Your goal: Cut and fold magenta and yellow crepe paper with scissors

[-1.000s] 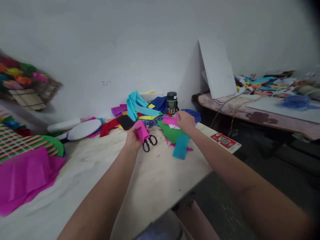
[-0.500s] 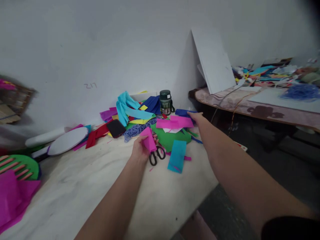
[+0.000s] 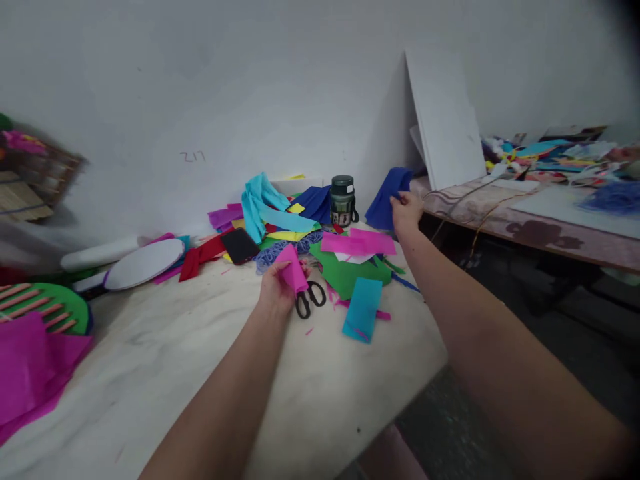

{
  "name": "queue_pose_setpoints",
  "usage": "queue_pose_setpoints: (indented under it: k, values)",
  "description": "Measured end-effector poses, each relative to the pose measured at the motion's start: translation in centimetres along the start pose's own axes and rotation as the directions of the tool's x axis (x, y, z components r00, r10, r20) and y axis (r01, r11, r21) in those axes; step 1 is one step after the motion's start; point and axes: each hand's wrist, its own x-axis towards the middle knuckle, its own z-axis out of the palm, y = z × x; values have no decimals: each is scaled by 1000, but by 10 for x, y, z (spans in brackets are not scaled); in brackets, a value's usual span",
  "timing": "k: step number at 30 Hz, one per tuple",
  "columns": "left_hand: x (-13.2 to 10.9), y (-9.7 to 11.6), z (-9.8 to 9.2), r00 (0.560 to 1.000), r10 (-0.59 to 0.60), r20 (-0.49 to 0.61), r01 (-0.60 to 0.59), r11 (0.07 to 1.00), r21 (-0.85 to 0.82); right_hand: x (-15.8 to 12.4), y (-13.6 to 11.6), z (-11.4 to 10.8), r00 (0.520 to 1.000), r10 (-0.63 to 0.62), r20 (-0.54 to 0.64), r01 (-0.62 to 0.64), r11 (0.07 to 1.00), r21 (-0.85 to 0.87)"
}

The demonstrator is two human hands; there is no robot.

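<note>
My left hand (image 3: 278, 288) is closed on a folded piece of pink paper (image 3: 292, 267) over the table. Black-handled scissors (image 3: 310, 300) stick out below this paper; their blades are hidden, and I cannot tell whether the hand grips them too. At the right, my right hand (image 3: 407, 211) pinches a dark blue piece of crepe paper (image 3: 387, 200), held up off the table. Between the hands lie a green sheet (image 3: 345, 273), flat pink strips (image 3: 357, 243) and a light blue rectangle (image 3: 363, 310) of paper.
A dark green flask (image 3: 343, 200) stands by the wall. Left of it are light blue crepe paper (image 3: 263, 207), a black phone (image 3: 240, 246) and purple yarn (image 3: 273, 255). White boards (image 3: 447, 120) lean on the wall beside a second, cluttered table (image 3: 550, 227). A white oval piece (image 3: 145, 265) lies left.
My right hand has picked up the dark blue crepe paper, which lay flat, and raised it. My left hand keeps the pink paper. The view has shifted slightly left.
</note>
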Motion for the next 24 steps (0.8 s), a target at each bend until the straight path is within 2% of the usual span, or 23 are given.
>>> queue_pose_setpoints:
  k: [2,5,7,9,12,14,16,19,21,22,23,24]
  values:
    - [1,5,-1,1000,31,4,-31,999,-23,-23,-24,-7,994,-101,52,107,986,-131]
    - [-1,14,-5,998,60,-17,-61,997,-49,-67,-55,-11,953,-180,245,250,924,-291]
    - [-4,22,-8,997,73,-28,-74,996,-52,-91,-68,-10,895,-200,399,353,863,-360]
    - [-8,30,-12,995,94,-43,-96,994,-47,-106,-76,-9,813,-208,544,461,801,-382]
    - [-16,43,-18,990,127,-68,-130,991,-45,-118,-88,-13,710,-202,675,582,708,-400]
    - [-22,51,-22,986,149,-72,-152,987,-45,-124,-98,-18,676,-222,702,650,629,-427]
    - [-27,56,-27,983,168,-69,-171,984,-44,-129,-112,-22,675,-278,683,689,569,-450]
    - [-35,63,-35,980,189,-65,-192,980,-43,-131,-128,-23,677,-467,569,728,543,-419]
    - [-40,68,-41,977,201,-69,-204,978,-40,-126,-130,-15,633,-580,513,773,514,-373]
    - [-43,70,-44,975,210,-68,-213,976,-36,-123,-127,-9,621,-583,524,782,508,-361]
    - [-46,72,-47,973,222,-68,-224,974,-31,-120,-121,-1,639,-529,558,762,531,-370]
    - [-48,75,-50,970,233,-70,-236,972,-26,-119,-114,8,659,-406,633,724,571,-388]
